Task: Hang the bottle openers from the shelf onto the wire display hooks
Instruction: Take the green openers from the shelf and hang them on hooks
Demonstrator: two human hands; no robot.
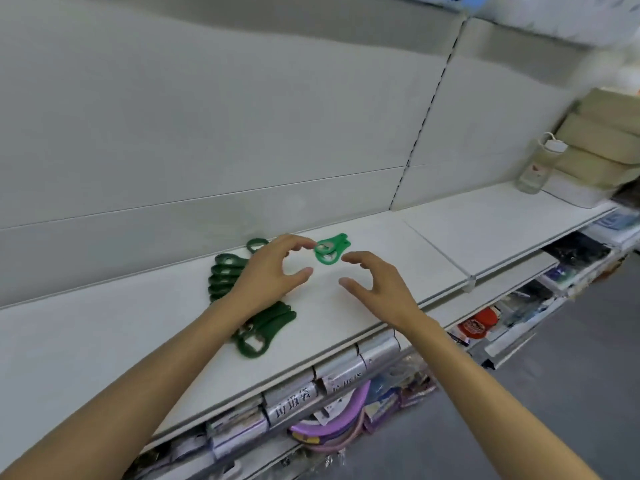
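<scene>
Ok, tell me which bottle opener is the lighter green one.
The bottle opener lying alone between the fingertips of both hands, farthest right on the shelf. The stacked ones under the left hand are dark green.

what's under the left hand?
Dark green bottle openers lying in a row on the white shelf; the left hand hovers over them, covering the row's right ends.

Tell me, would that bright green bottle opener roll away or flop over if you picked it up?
The bright green bottle opener looks flat with big holes, so it probably would not roll. It seems to be moulded plastic, likely stiff and light. The left hand reaches toward it; its smooth surface might slip a little.
</scene>
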